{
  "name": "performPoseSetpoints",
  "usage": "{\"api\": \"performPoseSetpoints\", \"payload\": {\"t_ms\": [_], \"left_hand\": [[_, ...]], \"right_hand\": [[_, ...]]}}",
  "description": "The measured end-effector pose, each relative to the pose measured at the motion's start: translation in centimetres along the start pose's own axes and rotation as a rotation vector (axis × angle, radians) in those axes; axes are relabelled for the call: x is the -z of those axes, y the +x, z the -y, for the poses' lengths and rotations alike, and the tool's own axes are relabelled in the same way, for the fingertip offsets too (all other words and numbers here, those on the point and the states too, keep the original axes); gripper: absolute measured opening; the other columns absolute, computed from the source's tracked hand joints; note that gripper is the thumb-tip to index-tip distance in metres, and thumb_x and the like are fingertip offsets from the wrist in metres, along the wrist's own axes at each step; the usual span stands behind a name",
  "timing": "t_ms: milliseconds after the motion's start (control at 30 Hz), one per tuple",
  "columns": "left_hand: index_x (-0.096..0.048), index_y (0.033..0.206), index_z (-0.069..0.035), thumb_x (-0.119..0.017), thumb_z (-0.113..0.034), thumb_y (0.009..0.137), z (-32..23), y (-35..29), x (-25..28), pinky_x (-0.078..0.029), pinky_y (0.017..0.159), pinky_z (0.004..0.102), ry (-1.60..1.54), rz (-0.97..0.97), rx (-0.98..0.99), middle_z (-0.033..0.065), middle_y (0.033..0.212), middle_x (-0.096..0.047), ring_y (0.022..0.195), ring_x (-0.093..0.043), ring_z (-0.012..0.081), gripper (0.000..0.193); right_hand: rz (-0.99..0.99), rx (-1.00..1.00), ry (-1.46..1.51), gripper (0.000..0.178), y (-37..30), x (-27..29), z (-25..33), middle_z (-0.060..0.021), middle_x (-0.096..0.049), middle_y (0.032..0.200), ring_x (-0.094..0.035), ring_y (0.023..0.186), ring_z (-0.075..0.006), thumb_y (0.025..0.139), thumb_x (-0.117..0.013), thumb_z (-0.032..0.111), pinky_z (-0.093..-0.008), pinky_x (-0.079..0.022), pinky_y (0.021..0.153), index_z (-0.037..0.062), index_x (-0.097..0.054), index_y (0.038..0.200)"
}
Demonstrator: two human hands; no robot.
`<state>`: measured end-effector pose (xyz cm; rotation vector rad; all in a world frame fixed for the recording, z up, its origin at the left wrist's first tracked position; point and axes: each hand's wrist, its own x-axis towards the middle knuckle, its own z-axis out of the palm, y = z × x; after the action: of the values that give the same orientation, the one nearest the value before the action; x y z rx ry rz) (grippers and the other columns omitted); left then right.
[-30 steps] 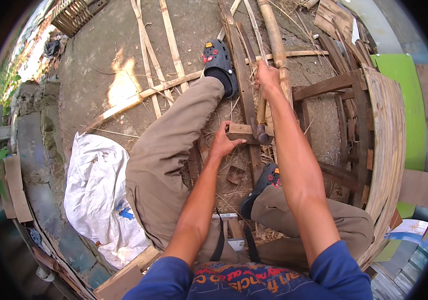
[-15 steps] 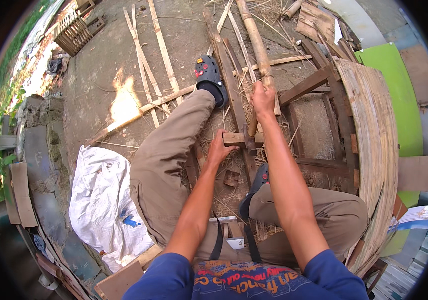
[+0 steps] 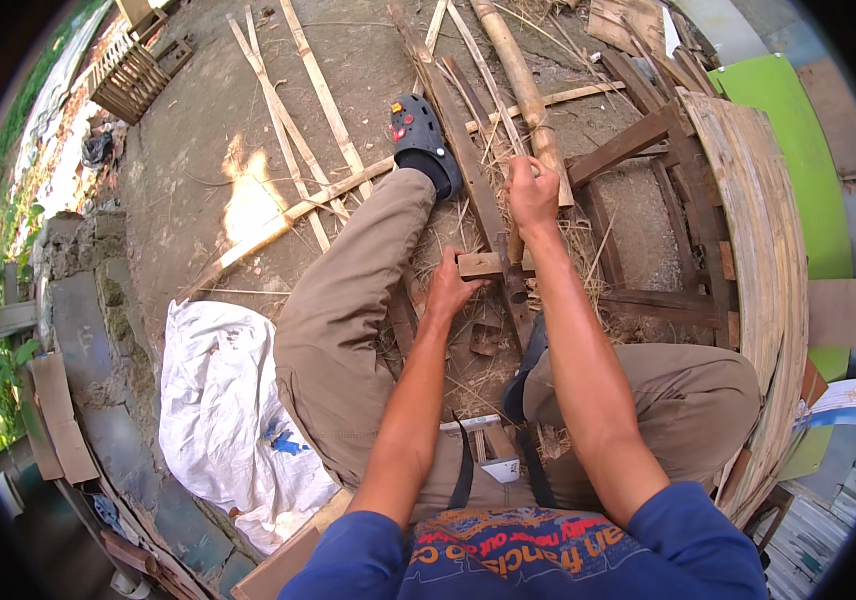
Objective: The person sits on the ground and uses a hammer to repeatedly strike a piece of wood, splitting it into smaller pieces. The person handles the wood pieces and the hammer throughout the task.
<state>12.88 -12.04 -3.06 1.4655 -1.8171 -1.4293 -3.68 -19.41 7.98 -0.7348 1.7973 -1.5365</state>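
My left hand [image 3: 453, 284] is closed around the left end of a short squared wooden block [image 3: 484, 264]. The block lies across a long dark timber [image 3: 468, 170], and a dark upright piece [image 3: 514, 280] stands against its right part. Ahead and to the right, my right hand [image 3: 534, 192] is closed in a fist at the near end of a long thin bamboo strip [image 3: 488, 85]. A brown rod [image 3: 515, 244] shows just under this fist; whether it is part of the strip, I cannot tell. A thick bamboo pole [image 3: 520, 85] lies right beside the right hand.
My clog-shod foot [image 3: 425, 140] rests against the long timber. Several bamboo slats [image 3: 323, 85] lie on the ground ahead. A dark wooden frame [image 3: 663, 308] and weathered planks [image 3: 748, 250] stand at right. A white sack [image 3: 228, 410] is at left, near a low block wall [image 3: 98, 340].
The view has turned and shifted slightly. My right fist has tilted a little, with its fingers now more curled in sight. My left hand stays on the wooden block.
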Motion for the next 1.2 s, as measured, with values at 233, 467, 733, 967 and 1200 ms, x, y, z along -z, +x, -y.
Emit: {"api": "performPoseSetpoints", "payload": {"t_ms": [233, 467, 733, 967, 1200], "left_hand": [[-0.048, 0.113, -0.006, -0.088, -0.014, 0.067, 0.7, 1.2, -0.2, -0.053, 0.082, 0.0458, -0.043, 0.003, -0.007, 0.0209, 0.101, -0.07, 0.1, -0.067, 0.0401, 0.062], [-0.049, 0.109, -0.005, -0.089, -0.014, 0.066, -1.5, 0.2, 2.0, -0.053, 0.078, 0.0449, 0.002, 0.025, -0.068, 0.0208, 0.097, -0.069, 0.097, -0.067, 0.0403, 0.059], [-0.048, 0.11, -0.005, -0.086, -0.011, 0.067, 2.0, -0.7, 1.5, -0.053, 0.077, 0.0449, 0.07, 0.001, -0.205, 0.0223, 0.096, -0.068, 0.094, -0.066, 0.042, 0.058], [-0.047, 0.108, -0.004, -0.085, -0.005, 0.065, 2.5, -0.4, 1.0, -0.052, 0.078, 0.0488, 0.056, 0.025, -0.181, 0.0254, 0.099, -0.065, 0.097, -0.063, 0.0465, 0.058], [-0.053, 0.116, -0.006, -0.081, -0.005, 0.068, 0.1, -0.3, 0.8, -0.049, 0.09, 0.0466, 0.049, 0.019, -0.239, 0.0196, 0.107, -0.061, 0.108, -0.059, 0.0413, 0.055]], "right_hand": [[0.032, -0.106, -0.033, 0.031, 1.6, -0.4, 0.6, -0.0009, -0.055, 0.056, -0.05, 0.05, -0.0097, 0.088, -0.061, 0.029, -0.029, -0.038, 0.049, -0.0006, -0.066, 0.078], [-0.084, 0.002, 0.029, 0.031, -2.5, 0.7, 2.9, 0.0001, -0.054, 0.057, -0.048, 0.051, -0.0085, 0.088, -0.065, 0.029, -0.0263, -0.037, 0.05, -0.0016, -0.066, 0.083], [0.002, 0.061, 0.137, 0.029, -6.8, 0.5, 4.5, 0.0035, -0.045, 0.058, -0.039, 0.053, -0.0056, 0.093, -0.06, 0.019, -0.0263, -0.029, 0.048, 0.0022, -0.053, 0.069], [-0.007, 0.023, 0.119, 0.025, -7.7, 0.8, 4.2, 0.0022, -0.04, 0.061, -0.037, 0.052, -0.0078, 0.095, -0.057, 0.016, -0.0263, -0.03, 0.048, 0.0037, -0.051, 0.074], [-0.015, -0.023, 0.14, 0.037, -5.4, 1.7, 5.3, 0.0031, -0.035, 0.06, -0.036, 0.049, -0.008, 0.097, -0.059, 0.024, -0.0267, -0.031, 0.046, 0.0091, -0.044, 0.067]]}}
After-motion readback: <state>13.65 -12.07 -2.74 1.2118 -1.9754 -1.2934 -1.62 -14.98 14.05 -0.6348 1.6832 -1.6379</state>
